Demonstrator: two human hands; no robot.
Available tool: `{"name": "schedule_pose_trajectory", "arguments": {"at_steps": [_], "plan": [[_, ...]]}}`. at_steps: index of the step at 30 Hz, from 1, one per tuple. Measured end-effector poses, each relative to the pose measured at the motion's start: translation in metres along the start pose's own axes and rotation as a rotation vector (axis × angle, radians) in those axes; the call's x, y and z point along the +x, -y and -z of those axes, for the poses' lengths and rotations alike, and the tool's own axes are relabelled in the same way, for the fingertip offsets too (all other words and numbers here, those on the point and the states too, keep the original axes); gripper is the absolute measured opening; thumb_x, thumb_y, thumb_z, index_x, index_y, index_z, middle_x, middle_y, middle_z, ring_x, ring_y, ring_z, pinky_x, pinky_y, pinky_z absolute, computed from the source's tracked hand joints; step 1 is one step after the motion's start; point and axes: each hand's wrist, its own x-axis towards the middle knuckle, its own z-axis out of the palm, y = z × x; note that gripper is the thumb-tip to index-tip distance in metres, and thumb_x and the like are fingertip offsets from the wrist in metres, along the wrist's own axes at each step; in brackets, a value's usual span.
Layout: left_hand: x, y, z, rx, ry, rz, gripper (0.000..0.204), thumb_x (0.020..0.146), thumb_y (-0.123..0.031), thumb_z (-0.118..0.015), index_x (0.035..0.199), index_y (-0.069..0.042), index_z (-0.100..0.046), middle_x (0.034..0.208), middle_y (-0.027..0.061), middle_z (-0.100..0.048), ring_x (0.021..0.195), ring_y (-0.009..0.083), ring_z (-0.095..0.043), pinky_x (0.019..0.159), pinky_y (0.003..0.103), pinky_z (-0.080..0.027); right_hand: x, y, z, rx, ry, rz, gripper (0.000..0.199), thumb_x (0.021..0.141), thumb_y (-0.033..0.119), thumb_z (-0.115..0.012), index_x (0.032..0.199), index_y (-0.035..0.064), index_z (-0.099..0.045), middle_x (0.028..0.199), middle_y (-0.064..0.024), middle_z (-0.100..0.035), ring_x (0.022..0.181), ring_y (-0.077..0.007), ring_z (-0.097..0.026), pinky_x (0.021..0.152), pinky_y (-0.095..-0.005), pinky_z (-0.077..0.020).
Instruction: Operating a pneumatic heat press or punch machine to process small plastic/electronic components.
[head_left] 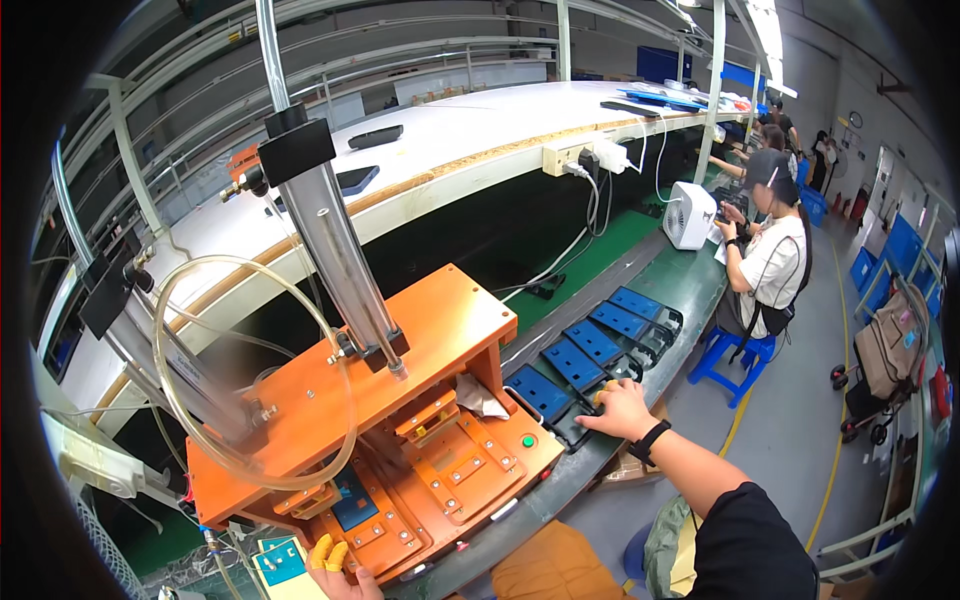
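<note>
My right hand (622,410) reaches over the near end of a row of blue-faced panels with black frames. Its thumb is stretched out toward the nearest panel (540,392), apart from the fingers; one fingertip wears a yellow cover. Whether it touches the frame, I cannot tell. At the front left corner of an orange press fixture (450,305), my left hand (340,572) has its thumb apart from fingers with yellow covers. Nothing shows in it. A blue piece (354,504) lies in the left nest of the fixture; the right nest (455,465) holds no panel.
Two upright cylinders, one clear (335,240), and a looped hose (165,360) rise over the press. A green button (528,441) sits at its right front. Farther along the green bench (680,300) stand a white fan (690,215) and a seated co-worker (775,245) on a blue stool (735,355).
</note>
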Motion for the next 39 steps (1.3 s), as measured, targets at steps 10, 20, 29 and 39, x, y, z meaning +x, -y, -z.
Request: {"name": "schedule_pose_trajectory", "arguments": {"at_steps": [10, 20, 29, 39], "plan": [[-0.012, 0.005, 0.002, -0.067, -0.004, 0.022, 0.040, 0.106, -0.037, -0.061, 0.123, -0.003, -0.072, 0.139, 0.0237, -0.063, 0.143, 0.0564, -0.043, 0.123, 0.066, -0.030, -0.018, 0.004, -0.011, -0.011, -0.120, 0.155, 0.043, 0.084, 0.052, -0.074, 0.076, 0.0103, -0.080, 0.094, -0.0136, -0.067, 0.102, -0.0439, -0.057, 0.089, -0.0541, -0.0446], [-0.007, 0.005, 0.000, -0.057, -0.013, 0.007, 0.039, 0.107, -0.037, -0.060, 0.122, -0.003, -0.072, 0.138, 0.0237, -0.063, 0.140, 0.0548, -0.047, 0.123, 0.066, -0.030, 0.011, 0.006, 0.000, -0.050, -0.314, 0.257, 0.045, 0.087, 0.051, -0.074, 0.076, 0.0075, -0.079, 0.099, -0.0166, -0.067, 0.111, -0.0497, -0.055, 0.099, -0.0579, -0.0439], [-0.008, 0.000, 0.000, -0.038, -0.001, 0.044, 0.036, 0.105, -0.033, -0.061, 0.121, -0.002, -0.072, 0.137, 0.0245, -0.064, 0.139, 0.0558, -0.047, 0.123, 0.066, -0.030, 0.066, 0.018, -0.022, 0.079, -0.109, 0.099, 0.058, 0.082, 0.058, -0.077, 0.105, 0.0042, -0.079, 0.111, -0.0212, -0.064, 0.112, -0.0423, -0.057, 0.096, -0.0511, -0.0470], [-0.003, -0.001, 0.000, -0.005, 0.024, 0.013, 0.034, 0.105, -0.031, -0.062, 0.119, -0.003, -0.073, 0.133, 0.0234, -0.066, 0.136, 0.0549, -0.050, 0.123, 0.067, -0.030, 0.073, 0.038, -0.024, 0.031, -0.074, -0.066, 0.105, 0.077, 0.072, -0.078, 0.146, -0.0031, -0.054, 0.133, -0.0248, -0.059, 0.126, -0.0403, -0.055, 0.107, -0.0517, -0.0430]]}}
